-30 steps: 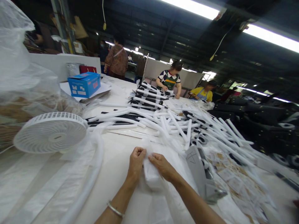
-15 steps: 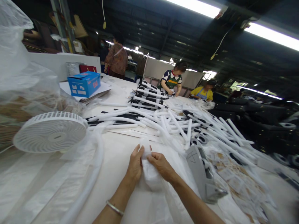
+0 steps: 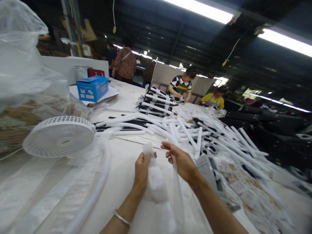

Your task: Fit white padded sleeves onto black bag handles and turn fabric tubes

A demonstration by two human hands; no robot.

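My left hand [image 3: 142, 169] is closed on the upper end of a narrow bundle of white, half-clear foam wrap [image 3: 157, 182], thumb on top. The bundle runs down toward the near table edge, between my forearms. To its right, my right hand [image 3: 181, 162] is raised, its forefinger stretched out to the left. A thin strip of the same pale sheet hangs from between its fingers and thumb, apart from the bundle. Whatever lies inside the wrap is hidden. Right of my right forearm stands a grey tape dispenser [image 3: 207, 169], partly covered by the arm.
A white fan [image 3: 60, 136] and a large clear plastic bag [image 3: 26, 74] stand left. A blue box [image 3: 92, 89] sits behind. White foam-wrapped tubes [image 3: 168, 126] pile across the middle. Small packets [image 3: 246, 188] lie right. Two co-workers [image 3: 181, 84] work at the far side.
My right hand has come off the bundle, moving up and right with a strip of the sheet. My left hand keeps its hold, and the wrap's top end now stands out flat above it.
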